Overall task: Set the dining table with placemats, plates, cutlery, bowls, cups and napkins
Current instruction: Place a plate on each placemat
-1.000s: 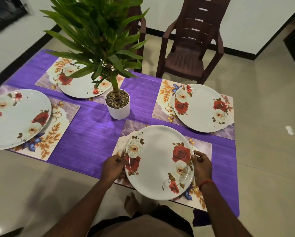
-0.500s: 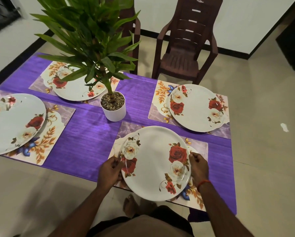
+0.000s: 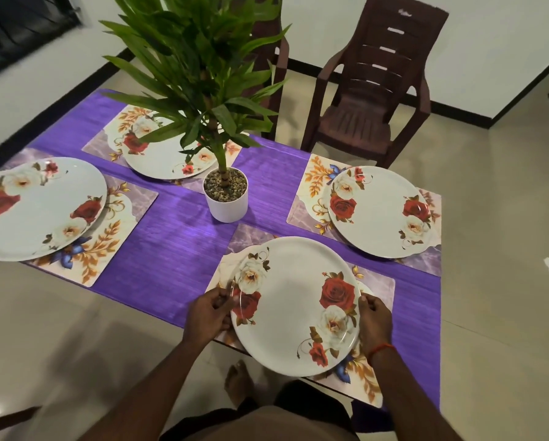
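At near edge of surface [image 3: 177, 249]: left hand [image 3: 208, 313] and right hand [image 3: 375, 323] each have a grip clamped on plate [image 3: 292, 300] rim, over placemat [image 3: 378, 288].

We log a purple tablecloth [image 3: 177, 249] with fine darker streaks, and four white plates printed with red and cream roses and brown-green leaves: plate at 6 o'clock [image 3: 292, 300], plate at 3 o'clock [image 3: 378, 211], plate at 9 o'clock [image 3: 34, 211], plate at 12 o'clock [image 3: 161, 160]. Each placemat [image 3: 376, 283] we tag as lilac marble with a cream panel and orange-gold leaves, with a blue flower where it shows. At centre we note a white pot [image 3: 225, 208], grey-brown pebbles [image 3: 236, 186] and green plant leaves [image 3: 196, 58]; chair [image 3: 372, 100] at 1 o'clock dark brown, floor [image 3: 489, 313] glossy beige, wrist thread [image 3: 382, 347] red.
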